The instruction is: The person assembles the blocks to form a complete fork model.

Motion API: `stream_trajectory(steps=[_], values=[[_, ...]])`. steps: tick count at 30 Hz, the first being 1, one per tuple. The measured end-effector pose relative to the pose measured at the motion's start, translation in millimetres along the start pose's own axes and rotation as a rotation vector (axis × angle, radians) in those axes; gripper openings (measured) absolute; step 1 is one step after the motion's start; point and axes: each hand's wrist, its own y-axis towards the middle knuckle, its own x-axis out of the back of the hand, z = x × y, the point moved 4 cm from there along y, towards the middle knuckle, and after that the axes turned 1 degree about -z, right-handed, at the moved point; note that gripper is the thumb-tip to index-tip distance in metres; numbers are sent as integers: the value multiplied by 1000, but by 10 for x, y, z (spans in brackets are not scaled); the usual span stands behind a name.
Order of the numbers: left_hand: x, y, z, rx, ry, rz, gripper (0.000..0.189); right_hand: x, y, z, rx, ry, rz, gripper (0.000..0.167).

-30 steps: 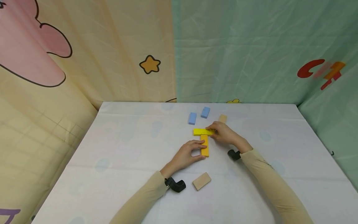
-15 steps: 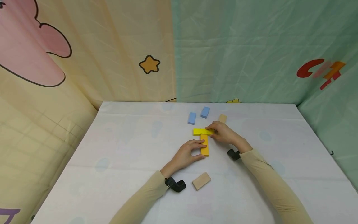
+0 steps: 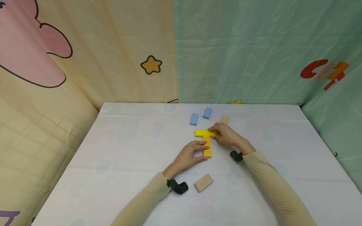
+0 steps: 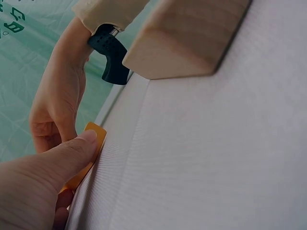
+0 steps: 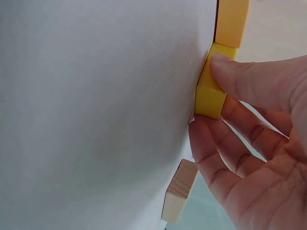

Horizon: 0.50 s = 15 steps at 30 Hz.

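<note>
A yellow block (image 3: 201,133) lies crosswise against the far end of an orange block (image 3: 207,152), the two forming a T flat on the table. My right hand (image 3: 226,135) pinches the yellow block's right end; in the right wrist view the thumb (image 5: 230,72) presses its near side, and the orange block (image 5: 232,24) touches it. With my left hand (image 3: 189,156) I hold the orange block, fingertips on its top and left side. The left wrist view has the thumb (image 4: 79,151) against the near end of the orange block (image 4: 98,128).
Two blue blocks (image 3: 194,119) lie beyond the T. One plain wooden block (image 3: 225,119) sits behind my right hand, partly hidden by it. Another wooden block (image 3: 204,182) lies nearer, right of my left wrist. Curtains rise behind the white-covered table (image 3: 127,141).
</note>
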Motion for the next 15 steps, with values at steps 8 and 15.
stream_trajectory(steps=[8,15], values=[[-2,25,-13,4,-5,-2,41,20,-18,13,-26,3,6,31],[14,41,-10,2,-27,-8,37,8,-9,6,-32,1,3,31]])
